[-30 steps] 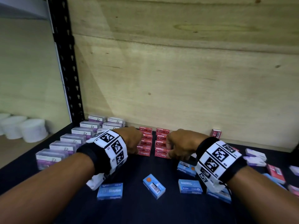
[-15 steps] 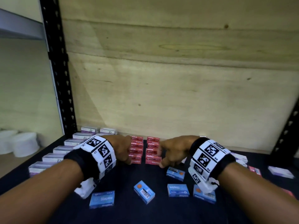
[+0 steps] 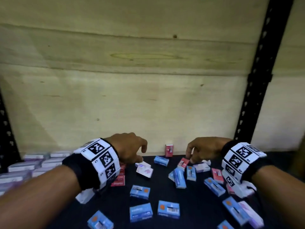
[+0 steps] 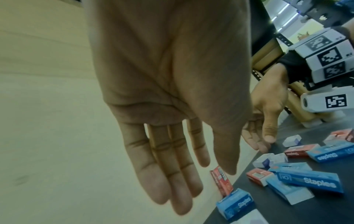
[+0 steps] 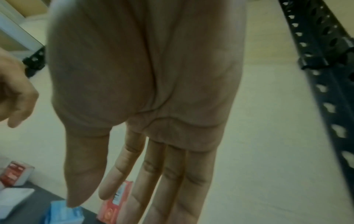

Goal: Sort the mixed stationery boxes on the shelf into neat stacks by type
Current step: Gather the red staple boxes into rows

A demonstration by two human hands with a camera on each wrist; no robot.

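Fingers (image 4: 162,174) of left hand (image 3: 127,147) straight, holding nothing. Right hand (image 3: 204,148) fingers (image 5: 172,181) extended, empty; tips cut off at frame bottom. Red boxes (image 3: 118,180) at head-view centre left half hidden by wrist. Blue boxes (image 3: 140,191) scattered lower centre on shelf (image 3: 194,209). Purple rows (image 3: 21,166) blurred at left.

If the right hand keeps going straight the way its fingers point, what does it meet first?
Probably the red box standing upright against the wooden back wall. The right hand is open and its fingers point at it, though depth is unclear.
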